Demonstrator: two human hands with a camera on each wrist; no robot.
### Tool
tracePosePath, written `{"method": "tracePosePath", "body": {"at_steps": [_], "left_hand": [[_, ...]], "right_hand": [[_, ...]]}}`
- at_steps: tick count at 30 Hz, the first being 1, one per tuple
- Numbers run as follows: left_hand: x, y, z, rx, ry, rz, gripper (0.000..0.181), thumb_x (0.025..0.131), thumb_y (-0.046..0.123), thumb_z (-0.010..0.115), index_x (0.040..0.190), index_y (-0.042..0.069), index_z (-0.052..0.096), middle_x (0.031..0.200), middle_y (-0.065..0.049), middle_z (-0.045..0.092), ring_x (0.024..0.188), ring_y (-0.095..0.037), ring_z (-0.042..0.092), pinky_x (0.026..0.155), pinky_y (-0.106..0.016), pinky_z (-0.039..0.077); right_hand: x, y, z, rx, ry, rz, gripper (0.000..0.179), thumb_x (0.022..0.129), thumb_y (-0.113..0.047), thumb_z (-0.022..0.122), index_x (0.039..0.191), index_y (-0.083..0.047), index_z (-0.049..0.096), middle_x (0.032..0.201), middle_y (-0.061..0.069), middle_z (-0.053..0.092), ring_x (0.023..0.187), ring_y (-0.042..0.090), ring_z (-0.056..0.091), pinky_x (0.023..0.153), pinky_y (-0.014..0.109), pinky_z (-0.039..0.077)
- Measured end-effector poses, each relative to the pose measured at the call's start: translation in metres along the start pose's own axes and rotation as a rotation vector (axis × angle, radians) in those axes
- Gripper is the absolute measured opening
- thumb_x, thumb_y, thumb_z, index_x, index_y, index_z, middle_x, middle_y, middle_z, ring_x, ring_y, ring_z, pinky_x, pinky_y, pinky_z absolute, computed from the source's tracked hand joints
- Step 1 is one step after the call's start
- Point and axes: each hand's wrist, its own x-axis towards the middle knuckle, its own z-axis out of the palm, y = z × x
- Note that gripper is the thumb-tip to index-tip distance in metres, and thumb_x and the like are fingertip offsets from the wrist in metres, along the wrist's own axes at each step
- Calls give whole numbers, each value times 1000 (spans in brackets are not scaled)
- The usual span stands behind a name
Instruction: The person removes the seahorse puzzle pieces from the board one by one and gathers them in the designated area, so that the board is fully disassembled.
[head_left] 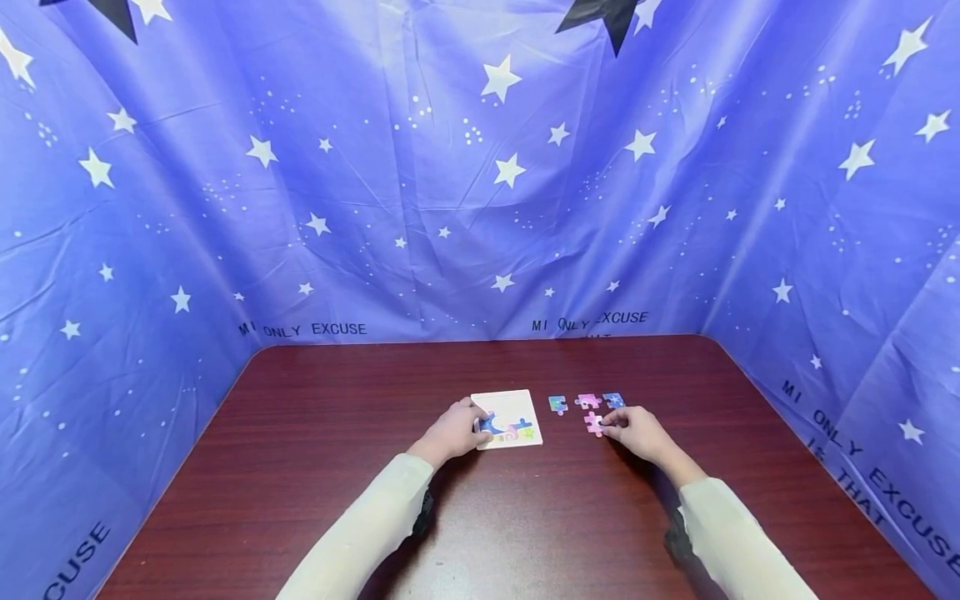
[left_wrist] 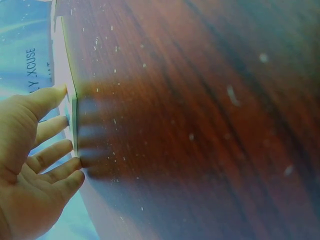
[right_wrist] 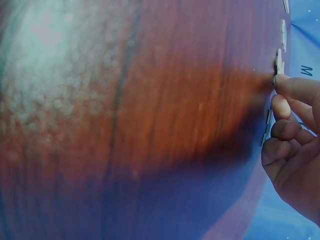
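Observation:
A white square puzzle board [head_left: 513,402] lies on the table, with blue, pink and yellow-green pieces along its near part. My left hand [head_left: 452,431] touches the board's left side, the thumb and fingertips on it and the fingers fairly straight. In the left wrist view the board [left_wrist: 64,55] appears nearly edge-on. To the right, my right hand [head_left: 642,433] pinches a pink jigsaw piece [head_left: 592,423] between thumb and finger, low over the table. Close behind it lie another pink piece [head_left: 588,402], a blue piece [head_left: 612,400] and a blue-green piece [head_left: 557,405].
The dark red wooden table [head_left: 337,383] has blue star-printed cloth [head_left: 450,200] hanging behind it and along both sides. White sleeves [head_left: 367,521] cover both forearms, and a dark device sits under each wrist.

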Motion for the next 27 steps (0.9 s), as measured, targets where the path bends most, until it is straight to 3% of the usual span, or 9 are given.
{"method": "tracePosePath", "body": {"at_steps": [11,27], "left_hand": [[0,0,-1,5,4,5,39,85,30,67,116,6,64,110,-9,56,99,-21,53,91,-34,46],[0,0,-1,-4,5,10,39,85,30,67,116,6,64,110,-9,56,98,-20,53,90,-34,46]], "right_hand": [[0,-3,-2,-11,7,3,10,82,-11,67,88,-3,69,73,3,61,68,13,48,63,27,39],[3,-4,-4,26,-19,76,11,84,-12,65,91,-4,69,72,3,57,64,14,46,59,26,39]]}}
